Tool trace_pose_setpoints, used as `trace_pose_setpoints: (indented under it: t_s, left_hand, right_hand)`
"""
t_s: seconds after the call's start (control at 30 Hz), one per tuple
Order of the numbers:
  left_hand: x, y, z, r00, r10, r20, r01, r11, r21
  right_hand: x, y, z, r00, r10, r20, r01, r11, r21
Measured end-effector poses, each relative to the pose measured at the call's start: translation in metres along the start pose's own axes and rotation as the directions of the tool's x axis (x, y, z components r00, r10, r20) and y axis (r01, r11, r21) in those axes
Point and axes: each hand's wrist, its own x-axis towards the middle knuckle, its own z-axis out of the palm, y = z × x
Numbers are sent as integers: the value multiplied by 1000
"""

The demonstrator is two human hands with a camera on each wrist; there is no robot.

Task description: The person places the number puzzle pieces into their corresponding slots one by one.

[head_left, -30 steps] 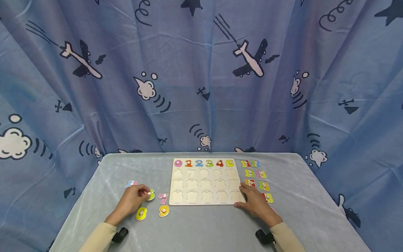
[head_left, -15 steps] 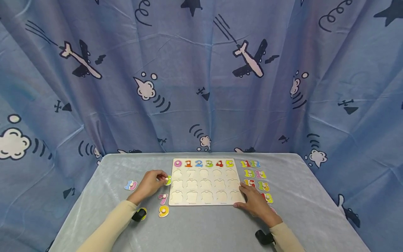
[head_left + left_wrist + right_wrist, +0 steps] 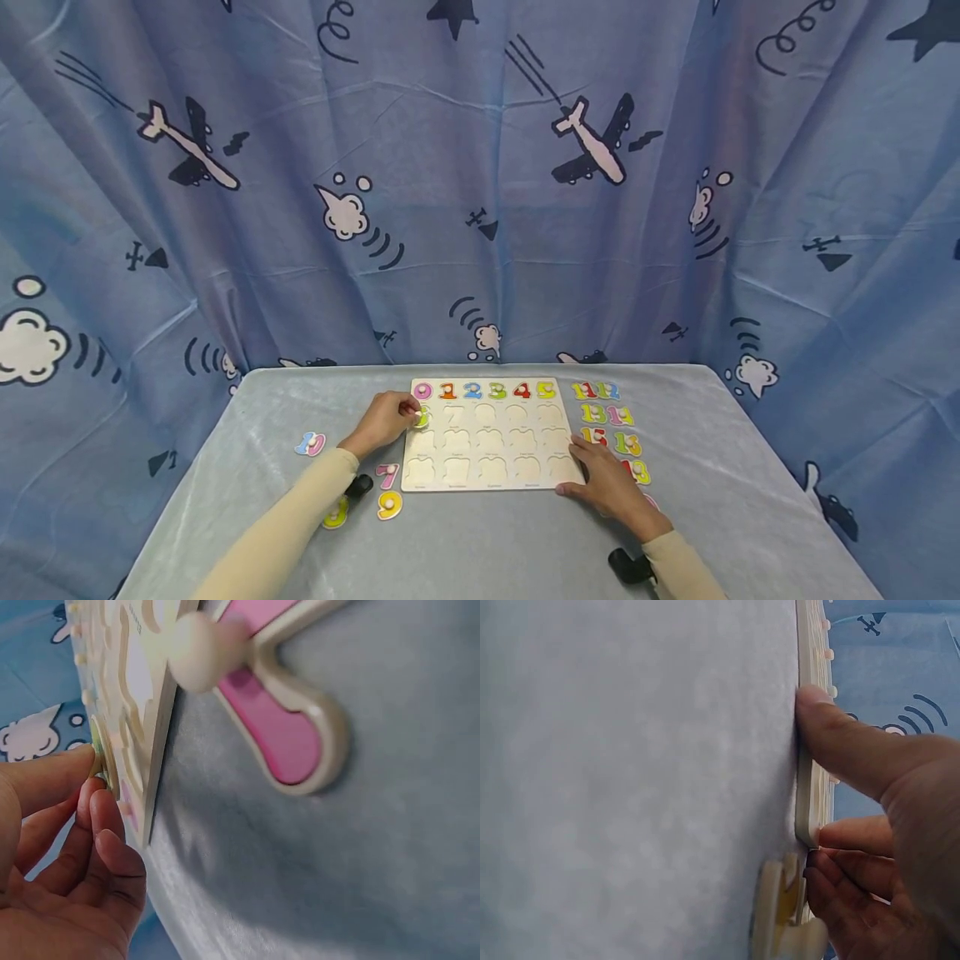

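The left hand (image 3: pixel 381 419) reaches over the left edge of the number board (image 3: pixel 491 487), with its forearm coming diagonally from the near left side of the table (image 3: pixel 480 550). Its thumb and fingertips are closed on the green number piece (image 3: pixel 423 421), which they pinch by the knob. The right hand (image 3: pixel 606 482) lies at the near right corner of the board and grips this corner, the thumb along the near edge and the other fingers against the right edge. In the board, the far row is filled from the pink 0 (image 3: pixel 423 391) at the far left corner to the yellow 5 (image 3: pixel 546 390) at the far right one; the recesses of the three nearer rows show mostly pale bare wood. The green piece is at the left end of the second row (whether it sits inside its recess, I cannot tell). In the left wrist view it appears thin, almost edge-on, and the fingers cover part of it. Outside the board's near left corner lie the pink 7 (image 3: pixel 387 476) and the yellow 9 (image 3: pixel 389 505); farther left, the yellow 8 (image 3: pixel 335 514) is partly covered by the black wrist camera (image 3: pixel 361 487). The blue-and-pink 10 (image 3: pixel 310 444) is nearer to the table's left edge. Beyond the board's right edge, colourful two-digit pieces (image 3: pixel 594 414) stand in pairs, some hidden by the right hand.
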Motion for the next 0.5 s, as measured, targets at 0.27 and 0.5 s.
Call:
trace_pose_setpoints:
  t_s: [0.27,0.5]
  left_hand:
    - [10,-4,7,999,-38,7,37,999,14]
    - [14,-6,12,998,-68,2,68,997,22]
  right_hand:
    - [-3,-1,-1,999,-26,-22,26,1000,2]
    - [-1,1,1,999,-24,-30,24,1000,13]
